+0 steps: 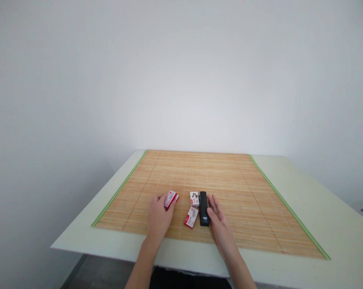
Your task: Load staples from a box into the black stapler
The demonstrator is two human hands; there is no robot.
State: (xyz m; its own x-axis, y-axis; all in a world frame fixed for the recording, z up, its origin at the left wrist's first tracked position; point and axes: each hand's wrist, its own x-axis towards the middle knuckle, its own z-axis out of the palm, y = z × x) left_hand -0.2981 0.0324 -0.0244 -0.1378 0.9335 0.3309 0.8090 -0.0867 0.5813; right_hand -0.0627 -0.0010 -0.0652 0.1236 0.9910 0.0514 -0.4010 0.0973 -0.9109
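Observation:
My left hand (161,212) grips a red-and-white staple box (170,198) between thumb and fingers; a red edge shows beneath it, and I cannot tell whether that is a second box. A black stapler (204,208) lies lengthwise on the mat, pointing away from me. Along its right side rests my right hand (219,218), fingers stretched out and thumb at the stapler's edge. Left of the stapler is a small white box (194,198) with a dark picture on top. Nearer to me, another red-and-white staple box (191,217) lies at a slant.
A bamboo mat (181,168) with green side edges covers the middle of the white table (290,200). Behind the table rises a white wall (181,80). The table's front edge runs just before my body, and grey floor shows below at the left.

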